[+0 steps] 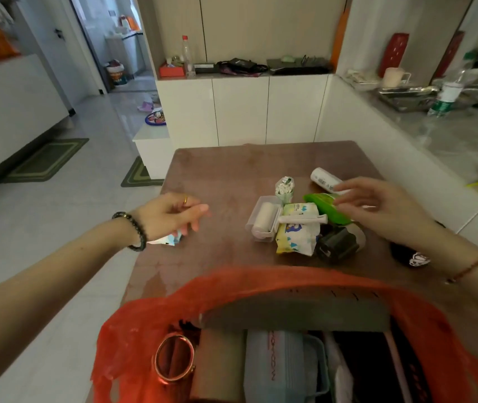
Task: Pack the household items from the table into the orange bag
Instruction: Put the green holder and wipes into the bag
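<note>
Gaping nearest: orange bag [144, 315], mouth spread to receive, part-filled. Left hand [171, 216] curled over small packet [165, 239]; grip unclear. Right hand [377, 207], fingers loose, reaching at green case [326, 206]. Beyond, unpacked on table [232, 170]: lint roller [264, 219], cotton swabs [284, 189], white tube [323, 177].

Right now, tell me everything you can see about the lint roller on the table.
The lint roller is a white roll lying flat in a clear, plastic-looking case on the brown table, at the left of the pile. Its white handle points right and rests across the wipes pack. A pack of cotton swabs sits just behind it. The left hand and right hand both hover clear of it.
</note>
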Motion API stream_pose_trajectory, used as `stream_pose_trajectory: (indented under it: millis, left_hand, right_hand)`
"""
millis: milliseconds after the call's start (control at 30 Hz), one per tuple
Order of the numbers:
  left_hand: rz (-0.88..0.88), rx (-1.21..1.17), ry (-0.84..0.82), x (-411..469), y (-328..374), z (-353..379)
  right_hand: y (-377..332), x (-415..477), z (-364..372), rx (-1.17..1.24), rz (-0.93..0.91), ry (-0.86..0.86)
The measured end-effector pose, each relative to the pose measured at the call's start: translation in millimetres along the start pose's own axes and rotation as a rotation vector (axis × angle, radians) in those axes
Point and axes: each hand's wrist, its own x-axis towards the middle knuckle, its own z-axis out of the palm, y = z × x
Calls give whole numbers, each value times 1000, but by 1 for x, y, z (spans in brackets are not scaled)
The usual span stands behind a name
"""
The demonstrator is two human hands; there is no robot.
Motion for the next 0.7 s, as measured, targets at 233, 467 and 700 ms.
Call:
stream_pose_trajectory:
  millis: [233,467,700]
  left_hand:
    - [-59,-113,-5,106,-19,53]
    - [-111,-163,-104,143,-42,85]
    - [-28,-295,-157,111,-20,67]
  right_hand:
    - [80,123,89,-696,213,-469]
    - [121,136,133,-1009,208,-462]
    - [76,113,112,-816,130,-318]
